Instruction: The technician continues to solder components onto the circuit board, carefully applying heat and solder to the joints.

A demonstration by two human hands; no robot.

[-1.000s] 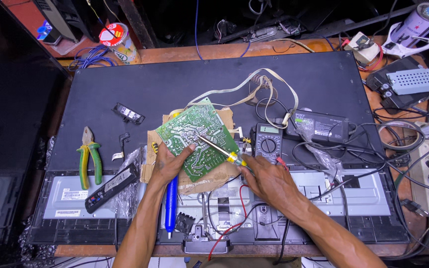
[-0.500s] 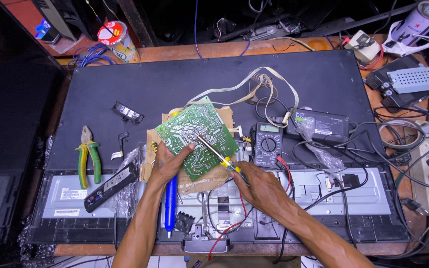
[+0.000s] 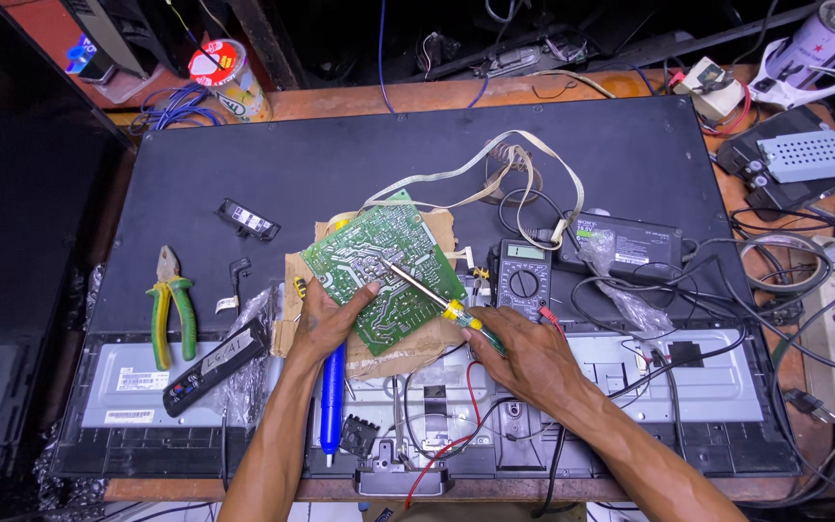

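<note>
While lying flat across wooden bench (image 3: 359, 97), black television back panel (image 3: 340, 174) under green circuit board (image 3: 384, 275); left hand (image 3: 326, 324) fingers pressed on board's edge; right hand (image 3: 524, 353) pinching soldering iron (image 3: 432, 295), tip touching board.

1. The circuit board (image 3: 384, 275) is green with a satin sheen, traced with pale lines.
2. The soldering iron (image 3: 434, 295) has a bare metal shaft and a glossy yellow-green plastic handle.
3. The cardboard (image 3: 393, 353) underneath is matt brown.
4. The pliers (image 3: 172, 302) have rubbery green-and-yellow grips.
5. The television back panel (image 3: 359, 159) is matt black.
</note>
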